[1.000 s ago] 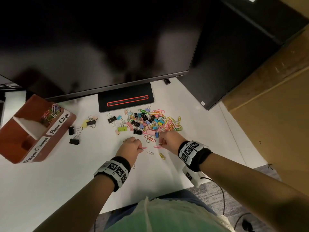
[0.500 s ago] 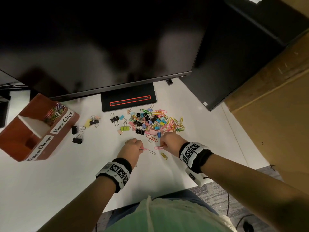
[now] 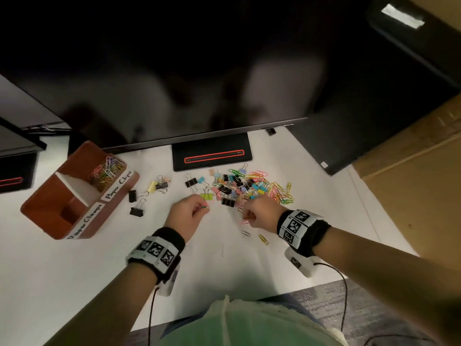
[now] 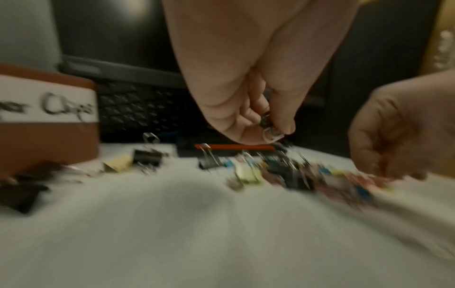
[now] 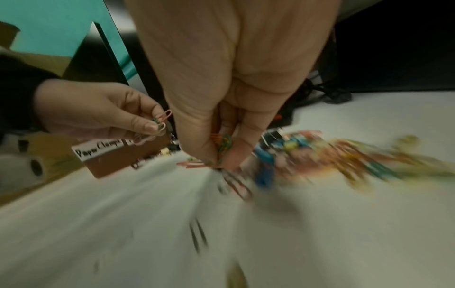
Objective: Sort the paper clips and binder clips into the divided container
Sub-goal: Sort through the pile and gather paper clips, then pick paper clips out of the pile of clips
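From the head view, a mixed pile of paper clips and binder clips (image 3: 245, 187) lies on the white surface (image 3: 74, 270) in front of the monitor base (image 3: 211, 156), with a few black binder clips (image 3: 136, 211) strayed toward the brown divided container (image 3: 42, 216), whose "Paper Clips" compartment (image 3: 106, 169) already holds a tangle of coloured clips. The left hand (image 3: 187, 214) is curled, pinching small paper clips at its fingertips; the right hand (image 3: 259, 213) is curled too, just at the pile's near edge, a pink paper clip (image 3: 244, 222) showing beneath it. The left wrist view is blurred, yet shows thumb and fingertips closed on something small and dark. The right wrist view shows the left hand pinching pink and green paper clips (image 5: 161, 120), and the right hand's fingers closed round a small bunch of coloured paper clips (image 5: 224, 144). These clips look light, stiff and slick; I judge a fingertip pinch across the wire loops suits them, while binder clips are better taken by their bodies, since the wire handles swing.
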The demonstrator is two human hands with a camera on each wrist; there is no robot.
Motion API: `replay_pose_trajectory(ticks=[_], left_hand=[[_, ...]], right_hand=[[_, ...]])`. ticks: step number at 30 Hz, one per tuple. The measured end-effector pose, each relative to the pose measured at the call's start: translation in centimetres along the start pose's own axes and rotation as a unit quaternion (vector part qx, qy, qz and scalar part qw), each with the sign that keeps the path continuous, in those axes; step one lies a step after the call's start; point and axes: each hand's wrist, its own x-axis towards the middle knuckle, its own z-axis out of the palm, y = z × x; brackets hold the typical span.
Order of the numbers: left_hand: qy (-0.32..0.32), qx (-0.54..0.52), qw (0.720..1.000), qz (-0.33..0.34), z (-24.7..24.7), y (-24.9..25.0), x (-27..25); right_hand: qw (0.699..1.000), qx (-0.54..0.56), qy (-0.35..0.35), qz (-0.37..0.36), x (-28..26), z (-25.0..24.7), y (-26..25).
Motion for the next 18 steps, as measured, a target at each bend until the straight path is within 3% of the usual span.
replay_pose_trajectory(ticks=[4, 6, 10, 12, 15, 18], left_hand=[[0.128, -0.028, 0.991, -0.031, -8.3, -2.2, 1.7], [0.159, -0.04, 0.984, -0.064, -12.8, -4.3, 2.6], [0.157, 0.011, 0.972, -0.175, -19.4, -8.5, 4.2], [0.144, 0.016, 0.969, -0.199, -21.0, -9.9, 5.0], [0.116, -0.021, 0.971, -0.208, -21.5, -11.2, 5.5], [0.11, -0.011, 0.978, -0.176, -21.7, -11.4, 5.2]], right_hand=[[0.996, 0.008, 0.066, -0.065, 3.7, -4.1, -6.9], [0.989, 0.012, 0.104, -0.104, 6.8, -5.7, -11.3], [0.976, 0.068, 0.143, -0.147, 13.2, -7.0, -20.1], [0.975, 0.074, 0.152, -0.147, 16.4, -6.6, -23.4], [0.981, 0.079, 0.142, -0.109, 20.1, -5.2, -26.4], [0.988, 0.067, 0.103, -0.096, 21.3, -3.8, -27.3]])
